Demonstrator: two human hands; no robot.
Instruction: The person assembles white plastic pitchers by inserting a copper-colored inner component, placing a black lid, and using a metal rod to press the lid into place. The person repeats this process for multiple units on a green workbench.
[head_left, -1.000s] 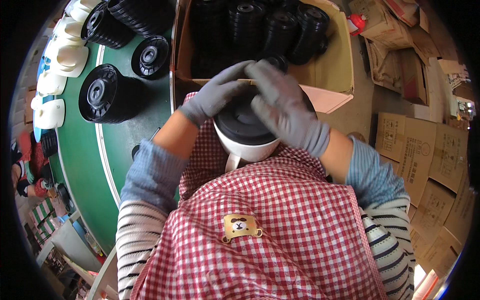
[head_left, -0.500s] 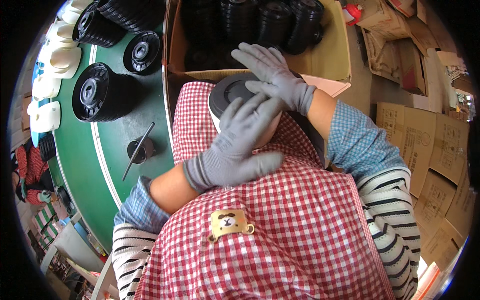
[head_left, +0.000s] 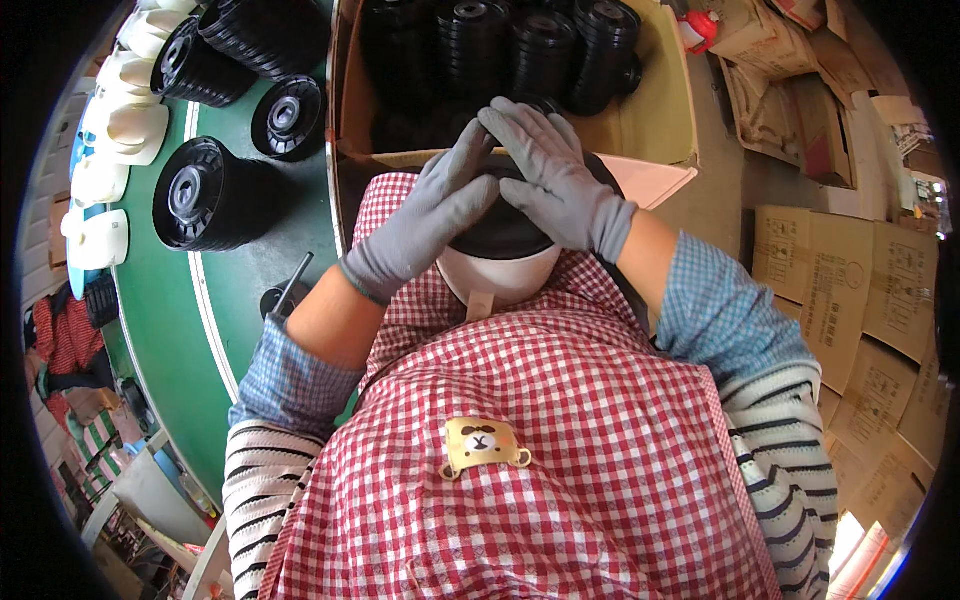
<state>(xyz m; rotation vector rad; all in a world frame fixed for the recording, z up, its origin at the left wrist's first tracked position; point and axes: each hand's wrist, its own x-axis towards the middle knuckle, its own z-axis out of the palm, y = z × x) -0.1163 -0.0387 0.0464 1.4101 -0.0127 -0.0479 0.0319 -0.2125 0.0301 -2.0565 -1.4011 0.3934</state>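
A white round pot with a black lid (head_left: 500,245) rests against my red checked apron at chest height. Both hands wear grey gloves. My left hand (head_left: 425,215) lies flat across the left side of the black lid, fingers stretched toward the top. My right hand (head_left: 555,180) presses on the lid's upper right, its fingers crossing over the left fingertips. Only a strip of the white body shows below the lid.
A cardboard box (head_left: 660,120) full of stacked black lids stands just beyond my hands. On the green table (head_left: 170,330) to my left are stacks of black lids (head_left: 195,195), white shells (head_left: 100,180) and a small black tool (head_left: 285,295). Flattened cartons (head_left: 860,280) lie at right.
The hands have shifted on the lid: my left hand, which lay low across it, now reaches up its left side, and my right hand has come down over the top.
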